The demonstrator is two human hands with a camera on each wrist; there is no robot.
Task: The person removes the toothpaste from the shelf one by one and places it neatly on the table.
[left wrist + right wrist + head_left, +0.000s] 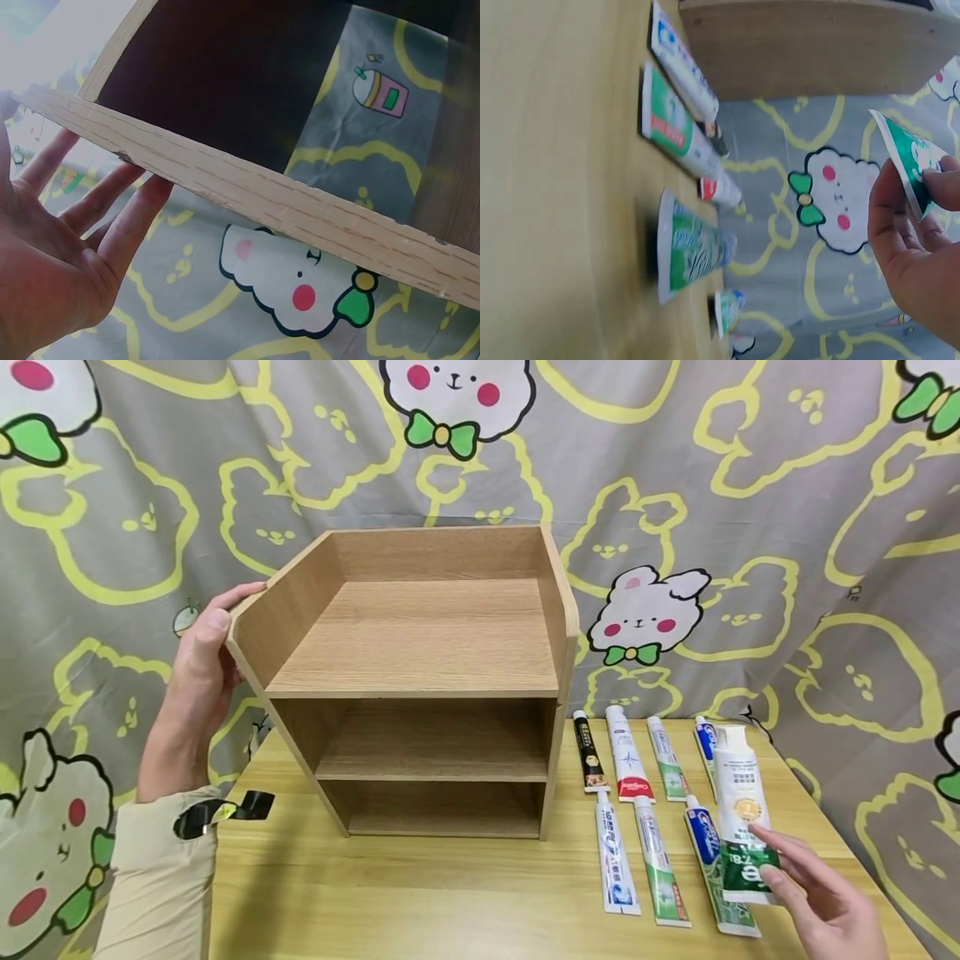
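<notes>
A three-level wooden desk shelf (427,635) stands on the table. My left hand (204,652) grips the upper edge of its left side panel, thumb in front and fingers behind. In the left wrist view, those fingers (142,202) lie along the underside of a pale wooden edge (225,176). On the right, my right hand (836,897) pinches a white and green toothpaste tube (742,793) by its flat end, cap pointing away. The right wrist view shows this tube (911,154) raised off the table between thumb and fingers.
Right of the shelf, several toothpaste tubes lie in two rows, among them a black one (589,752), a red-ended Colgate (628,756) and a blue-green Crest (708,843). The held tube overlaps the rightmost ones. A patterned curtain (637,468) hangs behind the wooden table (420,893).
</notes>
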